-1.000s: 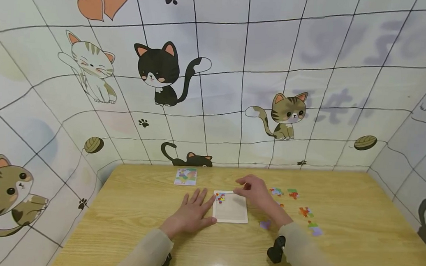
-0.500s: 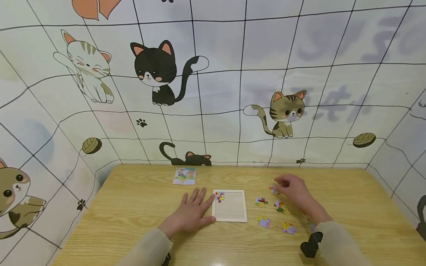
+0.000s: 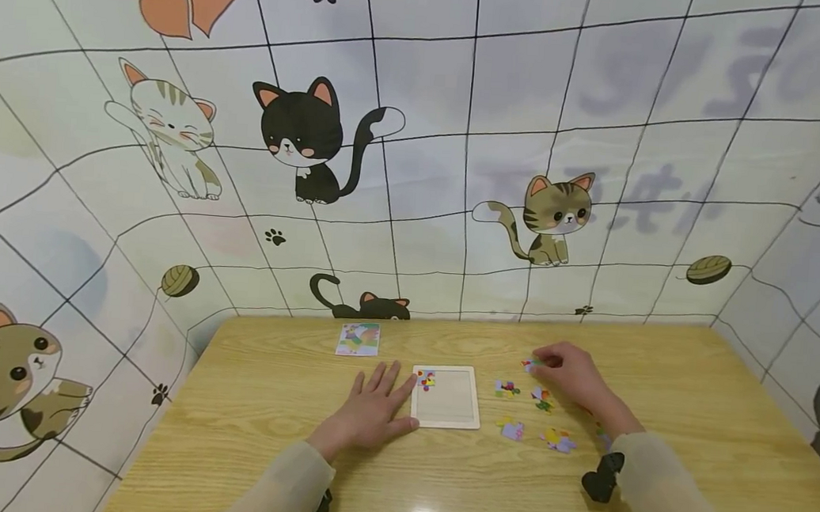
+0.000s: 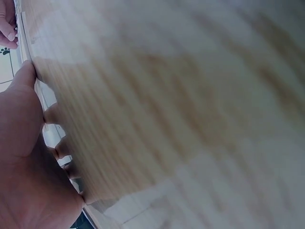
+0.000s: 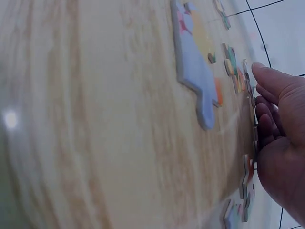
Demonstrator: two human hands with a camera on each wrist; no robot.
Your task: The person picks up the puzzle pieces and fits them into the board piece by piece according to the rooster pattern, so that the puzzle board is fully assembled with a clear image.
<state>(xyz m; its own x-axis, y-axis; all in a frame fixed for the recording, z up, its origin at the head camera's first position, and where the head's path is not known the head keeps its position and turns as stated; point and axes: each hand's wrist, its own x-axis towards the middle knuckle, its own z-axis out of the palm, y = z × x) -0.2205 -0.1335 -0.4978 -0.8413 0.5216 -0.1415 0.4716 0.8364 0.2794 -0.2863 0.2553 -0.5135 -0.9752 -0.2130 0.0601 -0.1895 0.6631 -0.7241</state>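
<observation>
My left hand point(image 3: 374, 412) lies flat on the table with fingers spread, its thumb and index fingertips at the left edge of a pale wooden puzzle tray point(image 3: 443, 424). In the tray's upper left corner sits a colourful puzzle piece point(image 3: 427, 380). To the right of the tray, my right hand point(image 3: 576, 379) is low over the table. Its thumb and curled fingers pinch a small red and blue puzzle piece point(image 3: 529, 366) at the far side of the loose pieces. The right wrist view shows the thumb point(image 5: 269, 78) against that piece's edge, with the fingers partly hidden behind.
Several loose puzzle pieces lie right of the tray, among them a purple and yellow one point(image 3: 557, 439), a green one point(image 3: 541, 399) and a lilac one point(image 3: 511, 429). A picture card point(image 3: 358, 339) lies at the table's back left, before the cat-patterned wall point(image 3: 427, 210).
My right hand has moved right from the tray's top right corner to the loose pieces, where it has stayed for the last half second. My left hand has not moved.
</observation>
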